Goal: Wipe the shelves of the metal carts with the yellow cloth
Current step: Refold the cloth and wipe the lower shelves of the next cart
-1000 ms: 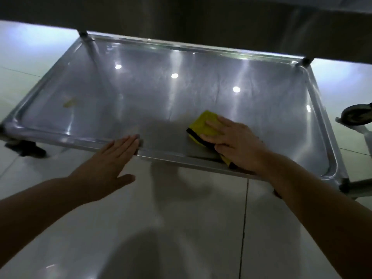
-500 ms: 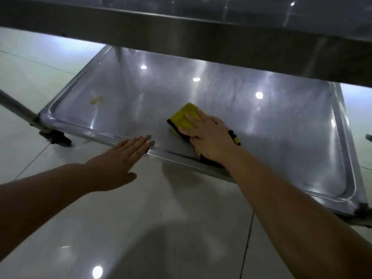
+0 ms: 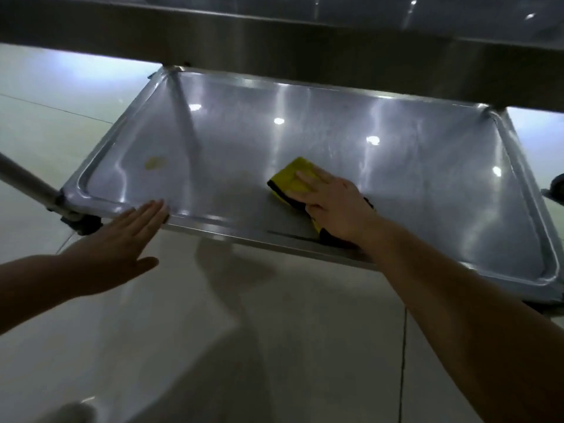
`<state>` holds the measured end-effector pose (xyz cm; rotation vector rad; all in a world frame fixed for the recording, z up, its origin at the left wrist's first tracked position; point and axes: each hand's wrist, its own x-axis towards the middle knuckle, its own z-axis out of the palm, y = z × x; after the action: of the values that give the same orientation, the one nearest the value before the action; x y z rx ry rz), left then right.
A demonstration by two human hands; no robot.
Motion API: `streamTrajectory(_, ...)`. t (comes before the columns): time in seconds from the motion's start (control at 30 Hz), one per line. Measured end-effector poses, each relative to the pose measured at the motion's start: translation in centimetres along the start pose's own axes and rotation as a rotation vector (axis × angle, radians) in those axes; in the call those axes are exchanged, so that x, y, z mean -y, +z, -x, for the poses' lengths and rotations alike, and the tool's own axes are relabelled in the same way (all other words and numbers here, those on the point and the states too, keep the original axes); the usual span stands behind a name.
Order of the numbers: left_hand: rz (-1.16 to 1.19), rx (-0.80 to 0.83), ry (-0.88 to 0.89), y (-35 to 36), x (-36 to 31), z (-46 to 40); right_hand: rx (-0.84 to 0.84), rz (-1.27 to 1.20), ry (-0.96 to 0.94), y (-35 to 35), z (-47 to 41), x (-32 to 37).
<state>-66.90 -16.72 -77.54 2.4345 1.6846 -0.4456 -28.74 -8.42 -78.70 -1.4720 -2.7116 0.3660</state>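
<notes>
At the centre of the frame, the right hand (image 3: 331,198) presses flat fingers on the yellow cloth (image 3: 293,178) on the lower shelf (image 3: 427,184); the left hand (image 3: 122,239), fingers straight, touches its near rim, holding nothing.

Yellow cloth (image 3: 294,178) with dark edging, flat on shiny metal shelf (image 3: 427,190), near front rim

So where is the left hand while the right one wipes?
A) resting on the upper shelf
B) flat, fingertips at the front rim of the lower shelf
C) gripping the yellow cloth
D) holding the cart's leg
B: the left hand is held flat with straight fingers reaching the front rim of the lower shelf, while the right hand presses the yellow cloth onto the shelf surface.
</notes>
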Motion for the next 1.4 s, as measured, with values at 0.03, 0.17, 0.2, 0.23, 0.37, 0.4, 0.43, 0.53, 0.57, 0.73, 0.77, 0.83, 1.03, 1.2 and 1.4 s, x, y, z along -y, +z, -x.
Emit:
streamTrajectory(0.03,-0.007,-0.02,0.037,0.6,0.6,0.0,-0.004,0.026,0.051,-0.3,-1.3,-0.1)
streamTrajectory(0.17,-0.033,-0.177,0.166,1.7,2.9,-0.3,0.051,0.116,0.321,-1.2,-5.3,1.6)
streamTrajectory(0.2,-0.037,-0.214,0.205,1.6,3.3,-0.5,0.059,0.118,0.384,-1.0,-5.8,2.5)
streamTrajectory(0.23,-0.033,-0.236,0.24,1.8,3.7,-0.6,0.058,0.125,0.43,-0.8,-6.3,3.8)
streamTrajectory(0.37,-0.005,-0.315,0.306,3.4,5.1,-1.2,0.08,0.154,0.429,0.7,-8.7,11.6)
streamTrajectory(0.4,0.017,-0.326,0.318,3.5,5.3,-1.3,0.085,0.126,0.397,1.2,-9.6,13.9)
streamTrajectory(0.43,0.042,-0.329,0.338,3.3,5.5,-1.3,0.09,0.1,0.362,1.6,-10.3,16.3)
streamTrajectory(0.53,0.066,-0.349,0.35,3.1,7.1,-0.9,0.094,0.092,0.238,2.6,-11.0,20.3)
streamTrajectory(0.57,0.08,-0.375,0.294,3.3,8.2,-0.7,0.079,0.078,0.21,2.6,-10.6,20.3)
streamTrajectory(0.73,0.187,-0.442,0.114,4.8,12.8,-0.6,-0.057,-0.002,0.516,1.6,-4.9,15.6)
streamTrajectory(0.77,0.185,-0.473,0.144,5.1,13.0,-0.6,-0.103,-0.005,0.641,1.3,-3.3,14.4)
streamTrajectory(0.83,0.191,-0.542,0.194,5.5,13.1,-0.7,-0.107,0.001,0.895,0.7,-0.5,12.8)
streamTrajectory(1.03,0.275,-0.621,0.196,6.4,12.6,-1.0,-0.08,-0.072,1.272,0.3,-3.6,15.2)
streamTrajectory(1.2,0.33,-0.635,0.251,6.3,13.5,-1.0,-0.035,-0.094,1.03,0.8,-13.0,19.7)
streamTrajectory(1.4,0.329,-0.7,0.267,8.7,16.7,0.5,0.017,-0.088,0.654,2.0,-23.8,25.1)
